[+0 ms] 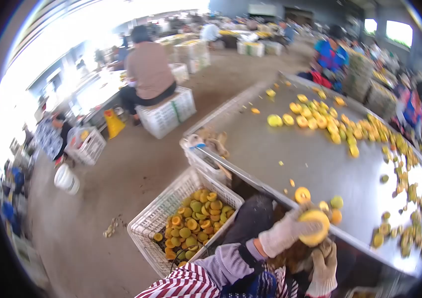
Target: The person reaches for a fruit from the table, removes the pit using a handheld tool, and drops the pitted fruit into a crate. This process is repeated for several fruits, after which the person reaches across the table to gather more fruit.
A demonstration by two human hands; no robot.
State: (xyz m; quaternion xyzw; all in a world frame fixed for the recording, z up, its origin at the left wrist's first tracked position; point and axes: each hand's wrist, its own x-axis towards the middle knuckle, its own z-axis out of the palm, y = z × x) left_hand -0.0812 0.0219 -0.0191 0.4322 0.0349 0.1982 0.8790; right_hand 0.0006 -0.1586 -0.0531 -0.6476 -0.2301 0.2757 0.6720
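Note:
My left hand [286, 231], in a white work glove with a striped sleeve behind it, is closed around a round yellow fruit [316, 226] at the near edge of the metal table [290, 149]. My right hand [324, 265], also gloved, sits just below the fruit with its fingers curled. Whether it holds anything is hidden. Several cut fruit pieces [302, 194] lie on the table right behind the held fruit.
A white plastic crate [146, 223] with several yellow fruit halves stands on the floor to my left. More fruit [330, 121] is spread over the table's far and right parts. A seated person [147, 72] faces away; other workers stand across the table [330, 57].

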